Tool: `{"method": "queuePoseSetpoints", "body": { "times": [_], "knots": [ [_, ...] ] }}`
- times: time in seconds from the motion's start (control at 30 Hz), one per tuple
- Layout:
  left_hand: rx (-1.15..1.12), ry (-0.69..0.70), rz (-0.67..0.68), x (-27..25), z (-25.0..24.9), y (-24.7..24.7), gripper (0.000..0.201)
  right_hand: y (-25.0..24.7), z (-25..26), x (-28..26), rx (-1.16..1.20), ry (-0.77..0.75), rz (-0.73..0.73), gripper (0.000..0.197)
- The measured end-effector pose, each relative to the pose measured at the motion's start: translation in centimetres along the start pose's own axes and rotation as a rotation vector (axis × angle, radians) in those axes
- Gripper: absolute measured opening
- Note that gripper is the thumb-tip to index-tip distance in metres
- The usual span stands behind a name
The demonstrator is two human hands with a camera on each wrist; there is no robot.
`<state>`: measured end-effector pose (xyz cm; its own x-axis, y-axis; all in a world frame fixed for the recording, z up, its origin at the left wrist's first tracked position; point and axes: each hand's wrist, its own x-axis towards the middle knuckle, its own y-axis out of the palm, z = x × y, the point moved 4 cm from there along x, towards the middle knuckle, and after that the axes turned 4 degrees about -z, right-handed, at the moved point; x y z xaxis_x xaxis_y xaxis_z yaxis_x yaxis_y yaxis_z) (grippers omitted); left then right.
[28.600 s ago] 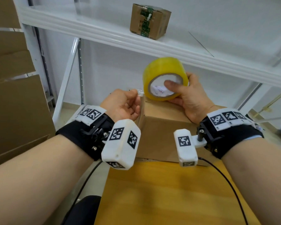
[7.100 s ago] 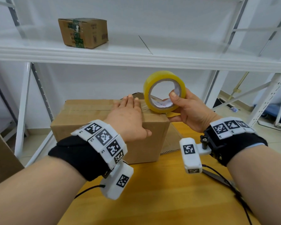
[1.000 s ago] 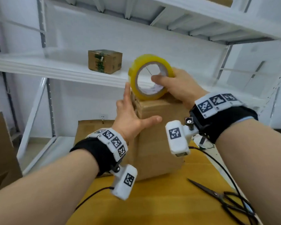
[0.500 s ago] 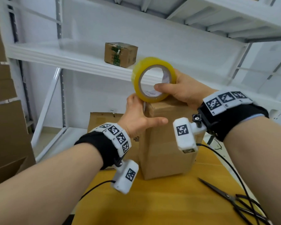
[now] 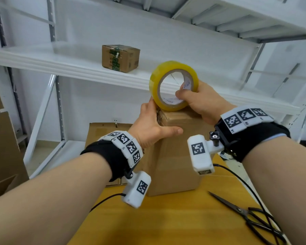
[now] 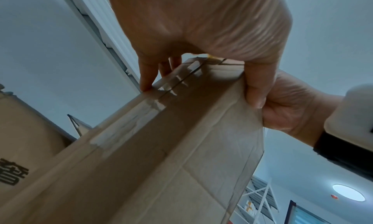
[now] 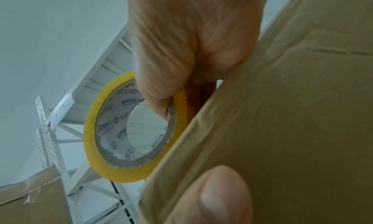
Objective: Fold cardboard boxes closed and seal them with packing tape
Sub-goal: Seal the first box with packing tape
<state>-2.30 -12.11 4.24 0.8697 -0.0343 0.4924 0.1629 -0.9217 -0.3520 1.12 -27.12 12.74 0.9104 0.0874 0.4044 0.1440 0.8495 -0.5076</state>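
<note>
A brown cardboard box (image 5: 175, 156) stands on end on the yellow table (image 5: 166, 223). My right hand (image 5: 189, 96) grips a yellow tape roll (image 5: 154, 85) with the thumb through its core and holds it on the box's top left edge. The right wrist view shows the roll (image 7: 121, 174) against the box (image 7: 282, 115) in that hand (image 7: 177, 99). My left hand (image 5: 154, 121) straddles the upper left corner, thumb flat across the front face. In the left wrist view its fingers (image 6: 145, 83) press on clear tape along the side seam of the box (image 6: 161, 147).
Black scissors (image 5: 251, 216) lie on the table at the right, near a wrist camera's cable. Flattened cardboard (image 5: 106, 131) leans behind the box. A small sealed box (image 5: 120, 57) sits on the white shelf (image 5: 60, 66). More cardboard (image 5: 2, 147) is stacked at the left.
The left hand's fingers pointed up beside the roll a second ago and now lie on the box's left face under it. The right hand keeps the roll on the box top.
</note>
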Motion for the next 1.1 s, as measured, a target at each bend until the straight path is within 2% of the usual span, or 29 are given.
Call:
{"method": "queuePoseSetpoints", "body": {
  "times": [0.13,0.37,0.5,0.63,0.77,0.97,1.1],
  "knots": [
    [0.012,-0.001,-0.005,-0.2,-0.2,-0.1,0.099,0.2,0.2,-0.2,-0.016,-0.016,-0.032,0.029],
    [0.031,-0.015,0.020,-0.5,-0.3,-0.2,0.093,0.3,0.3,-0.4,0.024,-0.018,-0.070,0.024],
    [-0.004,-0.034,0.039,-0.4,0.4,-0.3,0.117,-0.7,0.1,-0.4,0.056,-0.002,-0.154,0.023],
    [0.006,-0.051,0.059,-0.4,0.4,-0.2,0.126,-1.3,-0.4,-0.5,0.054,0.019,-0.186,0.019],
    [0.035,-0.039,0.055,-0.5,0.3,0.0,0.123,-1.9,-0.9,-0.4,0.090,0.041,-0.245,0.010],
    [0.106,0.009,0.066,-0.7,0.2,0.2,0.113,-2.3,-1.8,0.1,0.105,0.039,-0.272,0.038],
    [0.109,0.033,0.041,-0.7,0.4,0.1,0.105,-2.3,-1.7,-0.2,0.094,0.039,-0.299,0.030]
  ]
}}
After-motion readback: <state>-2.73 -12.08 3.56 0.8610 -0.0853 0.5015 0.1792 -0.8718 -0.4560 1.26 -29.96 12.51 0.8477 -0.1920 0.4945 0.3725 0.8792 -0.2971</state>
